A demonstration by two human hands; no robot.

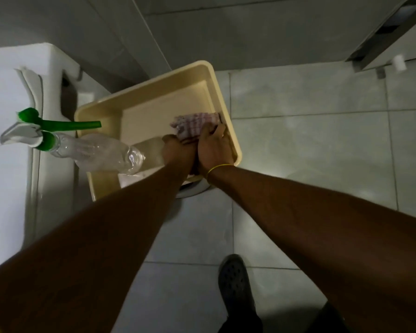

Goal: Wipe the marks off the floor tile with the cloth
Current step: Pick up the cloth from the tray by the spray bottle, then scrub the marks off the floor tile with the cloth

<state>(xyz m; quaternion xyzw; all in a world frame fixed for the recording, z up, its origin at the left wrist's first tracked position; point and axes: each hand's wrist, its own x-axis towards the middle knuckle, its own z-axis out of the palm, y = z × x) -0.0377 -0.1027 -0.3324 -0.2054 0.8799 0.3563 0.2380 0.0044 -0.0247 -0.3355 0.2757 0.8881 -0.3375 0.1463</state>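
Both hands (pixel 197 150) bunching checked woven cloth (pixel 195 123), over rounded beige plastic tub (pixel 216 92)

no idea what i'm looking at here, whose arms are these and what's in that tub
There is no machine here. One camera sits on a person's head and looks down, so the two arms reaching forward are that person's own. Both hands, left and right, meet over a beige tub and together grip a checked cloth. A clear spray bottle with a green trigger lies across the tub's left edge. Around it is grey floor tile; a dark shoe shows at the bottom. No wiping has begun: the cloth is over the tub.
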